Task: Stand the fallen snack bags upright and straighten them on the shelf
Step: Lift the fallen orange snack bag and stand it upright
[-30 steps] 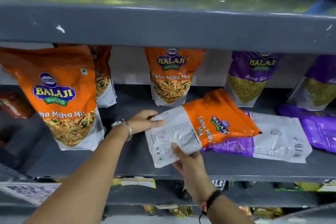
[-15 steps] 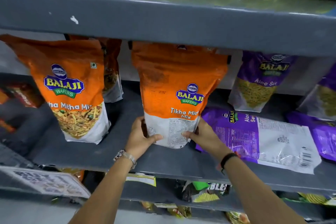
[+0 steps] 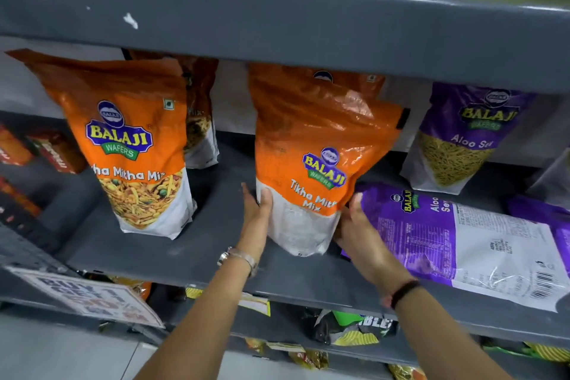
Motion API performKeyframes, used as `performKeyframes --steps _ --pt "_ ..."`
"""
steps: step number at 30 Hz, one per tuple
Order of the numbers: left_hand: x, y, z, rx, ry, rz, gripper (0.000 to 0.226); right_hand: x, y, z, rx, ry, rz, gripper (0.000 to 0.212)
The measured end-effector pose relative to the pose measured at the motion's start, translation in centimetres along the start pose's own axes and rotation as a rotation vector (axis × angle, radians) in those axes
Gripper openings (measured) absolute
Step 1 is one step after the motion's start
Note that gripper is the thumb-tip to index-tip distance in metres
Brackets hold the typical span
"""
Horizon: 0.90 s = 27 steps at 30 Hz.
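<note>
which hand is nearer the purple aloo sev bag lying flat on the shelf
Right. The right hand sits at the orange bag's lower right edge, touching or almost touching the flat purple bag. The left hand is across the orange bag, on its left edge.

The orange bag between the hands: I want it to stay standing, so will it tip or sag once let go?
The orange bag probably sags: its top is crumpled and leans right. It looks glossy, so likely slippery where the left hand and right hand press its lower sides. Its base sits on the shelf, but it may still tip toward the flat purple bag.
</note>
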<state>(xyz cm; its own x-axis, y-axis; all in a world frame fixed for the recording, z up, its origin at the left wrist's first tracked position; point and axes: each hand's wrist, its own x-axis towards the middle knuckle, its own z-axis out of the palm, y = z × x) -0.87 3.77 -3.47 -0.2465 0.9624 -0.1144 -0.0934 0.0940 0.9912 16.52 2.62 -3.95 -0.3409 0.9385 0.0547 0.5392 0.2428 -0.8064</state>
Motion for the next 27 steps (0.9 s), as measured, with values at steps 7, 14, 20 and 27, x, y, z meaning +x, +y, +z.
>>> performKeyframes --steps 7,14,20,27 --pt "-3.5 -1.8 2.3 -0.329 0.117 0.009 0.081 3.6 -2.1 0.5 0.519 0.027 0.120 0.041" --pt "-0.8 -0.2 -0.2 -0.397 0.018 -0.058 0.064 1.5 -0.9 2.4 0.647 0.190 0.109 0.060" --pt "-6.6 -2.6 2.6 -0.139 0.311 0.250 0.073 4.6 -1.9 1.6 0.649 0.132 0.126 0.046" --pt "-1.8 -1.1 0.7 0.003 0.456 0.175 0.072 0.3 -1.3 2.2 0.638 0.189 0.066 0.055"
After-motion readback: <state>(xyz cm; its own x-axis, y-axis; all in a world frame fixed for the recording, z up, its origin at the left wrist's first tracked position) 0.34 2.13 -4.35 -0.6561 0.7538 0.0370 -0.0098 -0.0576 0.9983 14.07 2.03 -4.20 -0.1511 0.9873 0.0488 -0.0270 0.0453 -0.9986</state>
